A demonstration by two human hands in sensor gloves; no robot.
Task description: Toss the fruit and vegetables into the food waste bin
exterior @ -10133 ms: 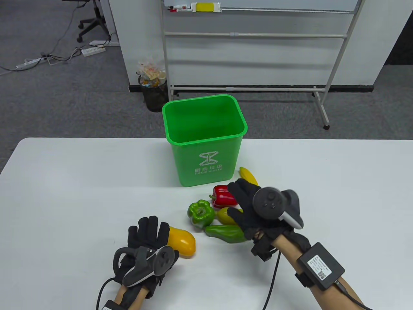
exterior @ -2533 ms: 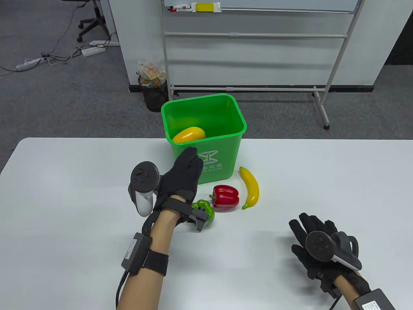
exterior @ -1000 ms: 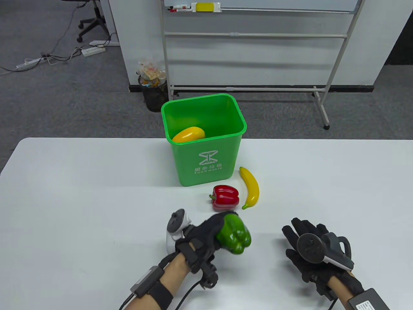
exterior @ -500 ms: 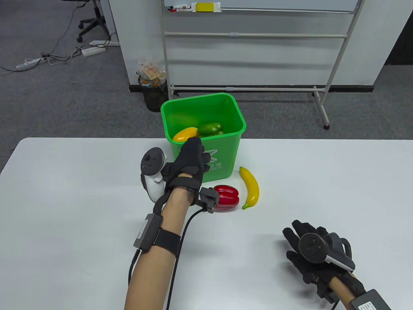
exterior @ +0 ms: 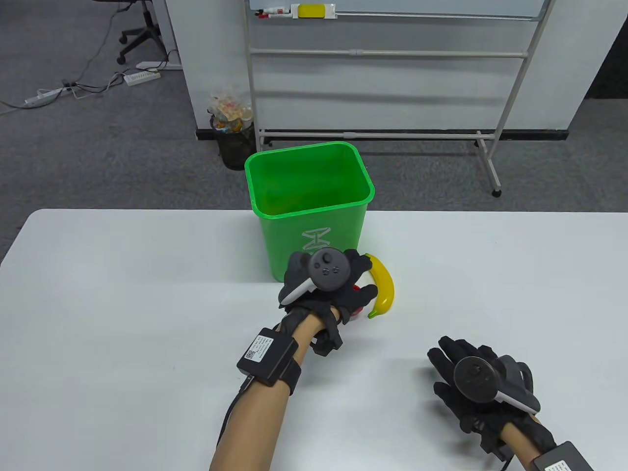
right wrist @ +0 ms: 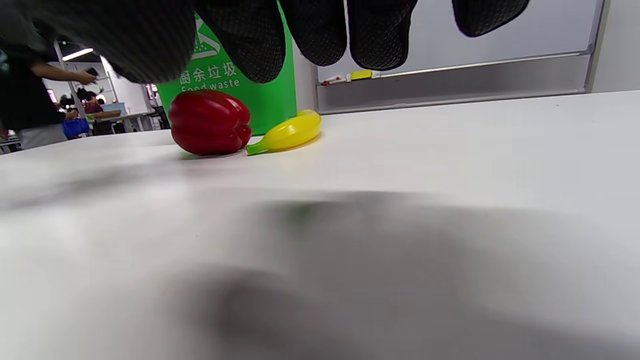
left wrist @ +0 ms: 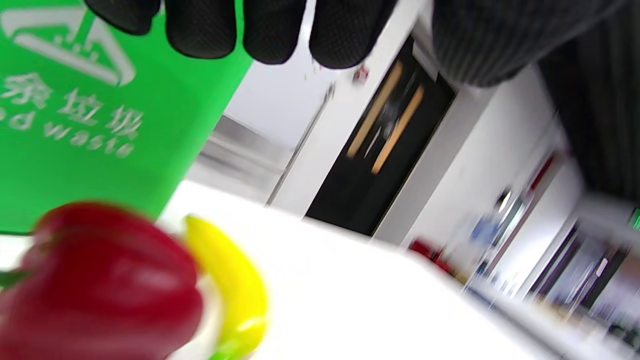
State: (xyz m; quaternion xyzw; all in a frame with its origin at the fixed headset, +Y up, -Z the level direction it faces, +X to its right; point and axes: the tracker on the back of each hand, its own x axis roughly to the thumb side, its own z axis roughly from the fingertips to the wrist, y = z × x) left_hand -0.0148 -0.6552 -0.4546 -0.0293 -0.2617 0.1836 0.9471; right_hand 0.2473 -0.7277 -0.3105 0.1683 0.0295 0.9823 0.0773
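The green food waste bin (exterior: 314, 240) stands at the table's far middle; nothing shows through its open top from here. A red pepper (exterior: 360, 310) and a yellow banana (exterior: 383, 289) lie just in front of it to the right. My left hand (exterior: 360, 279) hovers over the red pepper and hides most of it. In the left wrist view its fingers (left wrist: 270, 30) are spread above the pepper (left wrist: 100, 280), not touching it, with the banana (left wrist: 230, 280) beside. My right hand (exterior: 449, 365) rests flat and empty at the front right. The right wrist view shows the pepper (right wrist: 210, 122) and the banana (right wrist: 287, 132).
The white table's (exterior: 122, 304) far edge runs just behind the bin. Beyond it on the floor stand a whiteboard frame (exterior: 485, 147) and a small black trash bin (exterior: 234, 142).
My left hand carried the green pepper to the bin and dropped it in, then came back down over the red pepper. The right hand has stayed put.
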